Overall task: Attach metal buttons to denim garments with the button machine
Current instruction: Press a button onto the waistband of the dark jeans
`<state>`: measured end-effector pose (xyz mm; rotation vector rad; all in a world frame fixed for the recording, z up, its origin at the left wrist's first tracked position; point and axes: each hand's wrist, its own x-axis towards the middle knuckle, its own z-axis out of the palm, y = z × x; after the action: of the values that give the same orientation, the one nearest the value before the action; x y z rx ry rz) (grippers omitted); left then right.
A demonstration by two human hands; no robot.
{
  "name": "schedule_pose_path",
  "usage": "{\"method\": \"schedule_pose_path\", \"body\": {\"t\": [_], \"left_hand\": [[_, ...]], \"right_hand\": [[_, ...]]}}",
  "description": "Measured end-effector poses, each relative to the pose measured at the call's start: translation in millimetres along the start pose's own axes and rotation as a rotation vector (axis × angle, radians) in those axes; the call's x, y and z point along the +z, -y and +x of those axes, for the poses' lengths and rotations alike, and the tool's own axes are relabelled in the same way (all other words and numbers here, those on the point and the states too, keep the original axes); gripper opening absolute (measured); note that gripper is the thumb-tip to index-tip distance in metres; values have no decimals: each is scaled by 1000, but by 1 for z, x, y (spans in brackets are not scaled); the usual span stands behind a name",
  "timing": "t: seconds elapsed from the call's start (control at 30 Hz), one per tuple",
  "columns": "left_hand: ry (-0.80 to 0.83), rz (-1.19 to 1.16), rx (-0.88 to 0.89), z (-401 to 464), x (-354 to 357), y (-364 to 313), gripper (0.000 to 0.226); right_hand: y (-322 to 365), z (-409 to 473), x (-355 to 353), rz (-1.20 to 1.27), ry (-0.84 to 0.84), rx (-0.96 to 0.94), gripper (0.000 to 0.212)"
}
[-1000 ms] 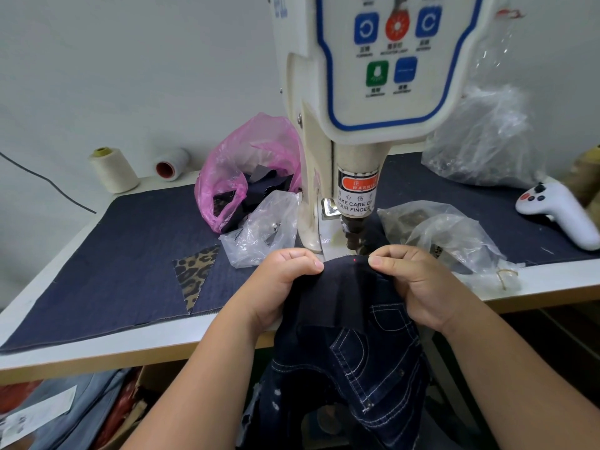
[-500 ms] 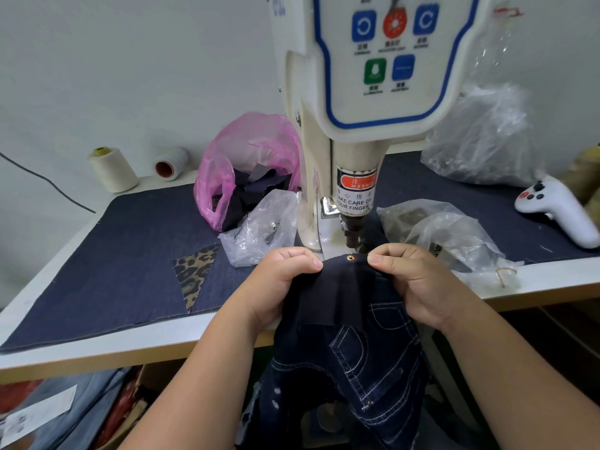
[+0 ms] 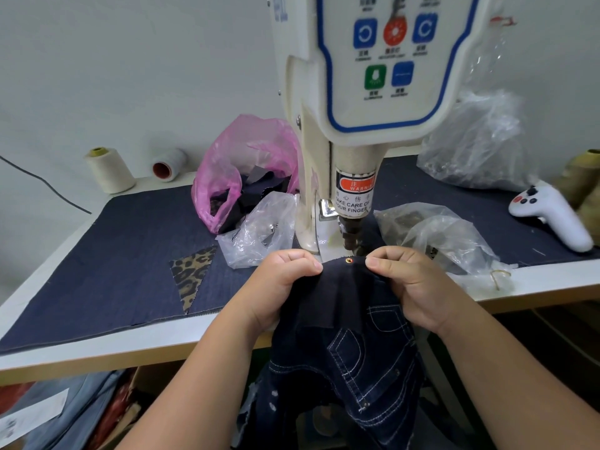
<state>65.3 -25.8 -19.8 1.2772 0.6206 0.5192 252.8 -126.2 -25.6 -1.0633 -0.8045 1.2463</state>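
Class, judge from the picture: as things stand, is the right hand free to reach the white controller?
Probably not yet: the right hand pinches the denim garment. The path to the white controller crosses only a clear plastic bag.

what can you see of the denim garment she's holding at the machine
The denim garment is dark indigo with pale contrast stitching and pocket seams, hanging off the table edge. Its top edge lies under the button machine head, pinched by the left hand and right hand; a small metal button sits between them.
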Motion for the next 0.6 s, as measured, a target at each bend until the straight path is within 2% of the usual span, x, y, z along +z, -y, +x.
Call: {"method": "schedule_pose_path", "body": {"t": [0.17, 0.3, 0.37, 0.43, 0.5, 0.6], "left_hand": [[-20, 109, 92, -13, 6, -6, 15], [18, 225, 164, -32, 12, -13, 16], [68, 215, 158, -44, 13, -18, 14], [153, 243, 110, -56, 13, -22, 24], [236, 327, 41, -69, 14, -22, 37], [248, 496, 27, -86, 19, -20, 44]], "right_hand": [[1, -12, 6, -38, -31, -79, 11], [10, -32, 19, 37, -50, -109, 9], [18, -44, 29, 58, -34, -143, 10], [28, -57, 40, 58, 9, -192, 11], [40, -70, 54, 62, 53, -229, 4], [57, -86, 69, 69, 98, -288, 4]]}}
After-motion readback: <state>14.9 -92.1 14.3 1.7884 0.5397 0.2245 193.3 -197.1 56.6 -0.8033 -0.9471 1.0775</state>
